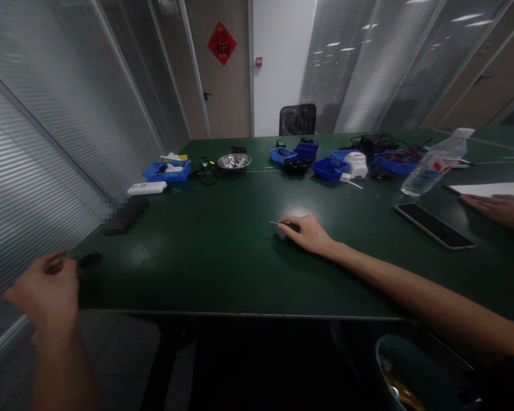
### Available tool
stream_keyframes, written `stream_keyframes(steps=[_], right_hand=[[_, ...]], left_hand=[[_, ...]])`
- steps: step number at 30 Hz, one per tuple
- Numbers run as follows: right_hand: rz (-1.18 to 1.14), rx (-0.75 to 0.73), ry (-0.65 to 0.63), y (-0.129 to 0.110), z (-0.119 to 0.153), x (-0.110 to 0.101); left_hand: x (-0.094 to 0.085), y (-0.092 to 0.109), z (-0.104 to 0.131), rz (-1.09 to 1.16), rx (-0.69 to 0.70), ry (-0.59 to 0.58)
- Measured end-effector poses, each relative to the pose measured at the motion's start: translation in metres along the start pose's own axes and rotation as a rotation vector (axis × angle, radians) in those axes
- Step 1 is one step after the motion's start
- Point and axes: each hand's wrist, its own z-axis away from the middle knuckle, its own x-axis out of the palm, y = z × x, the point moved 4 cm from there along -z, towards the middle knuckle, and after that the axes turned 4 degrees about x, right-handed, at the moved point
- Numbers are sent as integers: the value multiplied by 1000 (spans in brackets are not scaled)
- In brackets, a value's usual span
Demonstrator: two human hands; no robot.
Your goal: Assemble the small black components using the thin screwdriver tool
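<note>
The left hand is at the near left corner of the desk, its grip pinched on a small greenish piece, mostly hidden by the fingers. Just right of it lies a blurred black object. Near the middle, the right hand has its grip clamped around a thin-tipped tool pointing left. Well to its right lies a phone; behind that stands a clear bottle, with another person's hand beside white paper. Farther back sits a metal bowl; beyond the desk, a chair.
</note>
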Motion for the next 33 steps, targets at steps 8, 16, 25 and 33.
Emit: stream_keyframes(steps=[8, 16, 25, 33], right_hand=[[-6, -16, 12, -3, 1, 0], [2, -22, 12, 0, 0, 1], [-4, -25, 6, 0, 1, 1], [2, -14, -6, 2, 0, 2]], left_hand=[[12, -5, -3, -48, -26, -2], [13, -6, -2, -40, 14, 36], [13, -6, -2, -74, 83, 8], [24, -18, -14, -113, -85, -188]])
